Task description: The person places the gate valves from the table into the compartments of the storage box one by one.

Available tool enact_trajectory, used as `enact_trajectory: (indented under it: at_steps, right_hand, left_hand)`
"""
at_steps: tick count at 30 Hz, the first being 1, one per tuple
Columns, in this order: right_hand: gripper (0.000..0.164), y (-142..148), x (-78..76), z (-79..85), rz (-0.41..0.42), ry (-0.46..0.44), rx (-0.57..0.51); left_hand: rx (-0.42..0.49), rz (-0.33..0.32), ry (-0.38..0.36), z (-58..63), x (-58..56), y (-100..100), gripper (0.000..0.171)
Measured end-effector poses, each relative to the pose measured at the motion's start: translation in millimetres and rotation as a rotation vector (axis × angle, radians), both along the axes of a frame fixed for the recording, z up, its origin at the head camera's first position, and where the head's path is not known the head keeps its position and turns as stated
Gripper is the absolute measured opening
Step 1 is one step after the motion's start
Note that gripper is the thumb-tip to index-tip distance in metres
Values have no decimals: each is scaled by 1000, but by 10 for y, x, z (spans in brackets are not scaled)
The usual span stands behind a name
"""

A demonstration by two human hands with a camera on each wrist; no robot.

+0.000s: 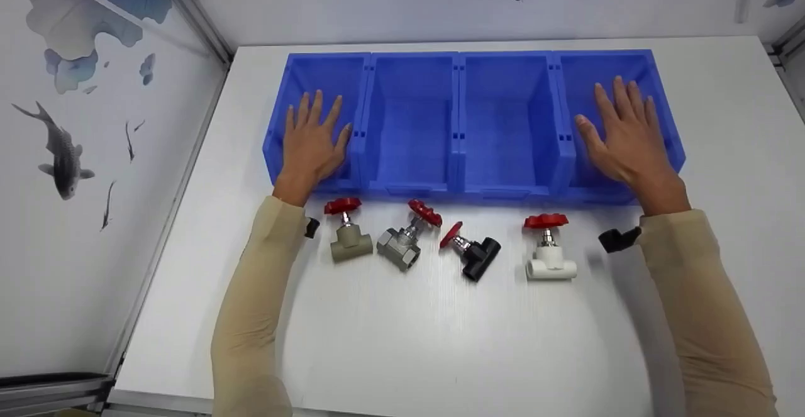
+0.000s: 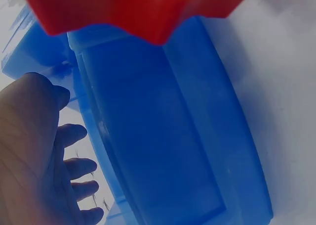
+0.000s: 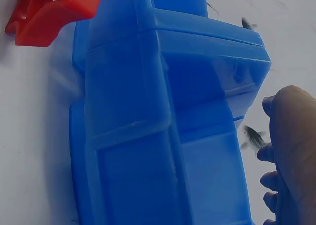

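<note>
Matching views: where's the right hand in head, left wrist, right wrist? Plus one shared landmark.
Head: the right hand is right of centre, fingers spread, overlapping the rightmost blue bin in the picture.
Left wrist: not in it; the hand at the left edge is the left hand.
Right wrist: at the right edge, lower half, partly cut off.
Shared landmark: blue bin plastic, in all three.

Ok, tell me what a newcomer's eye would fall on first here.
Likely the four blue bins, side by side toward the back of the white table. Next, in front of them, with bright red wheels, lie the tan valve, grey valve, black valve and white valve, left to right. Then the left hand above the bins' left end and the right hand above their right, both spread.
</note>
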State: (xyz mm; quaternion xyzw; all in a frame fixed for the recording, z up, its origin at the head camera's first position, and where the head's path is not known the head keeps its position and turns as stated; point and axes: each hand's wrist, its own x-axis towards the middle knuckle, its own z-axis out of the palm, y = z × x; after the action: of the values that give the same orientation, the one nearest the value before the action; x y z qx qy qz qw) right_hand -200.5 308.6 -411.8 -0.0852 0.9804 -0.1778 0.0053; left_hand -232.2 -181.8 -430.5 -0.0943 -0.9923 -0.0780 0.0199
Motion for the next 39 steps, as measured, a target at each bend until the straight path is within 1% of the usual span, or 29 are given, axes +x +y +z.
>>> enact_trajectory:
  at_steps: [6,11,17,24,27,31,36,39]
  right_hand:
    - [74,-3,8,-5,2,3,12]
    - [75,-5,21,-6,-1,3,22]
    - [74,-1,47,-8,1,13,14]
    - [74,9,87,-19,0,13,9]
    - [74,16,110,-18,1,11,2]
    - [72,25,145,-17,2,14,-9]
    - [71,43,193,-28,2,17,-46]
    - [71,54,222,-33,5,13,-57]
  left_hand:
    - [-10,0,7,-6,9,4,61]
    - [-17,-4,5,12,26,7,61]
    - [-3,-7,49,29,55,-4,60]
    - [25,4,64,104,97,-43,59]
    - [31,14,105,139,127,-75,57]
    - [44,36,181,183,165,-130,55]
    - [93,67,269,230,208,-211,52]
    - [114,83,304,245,221,-258,51]
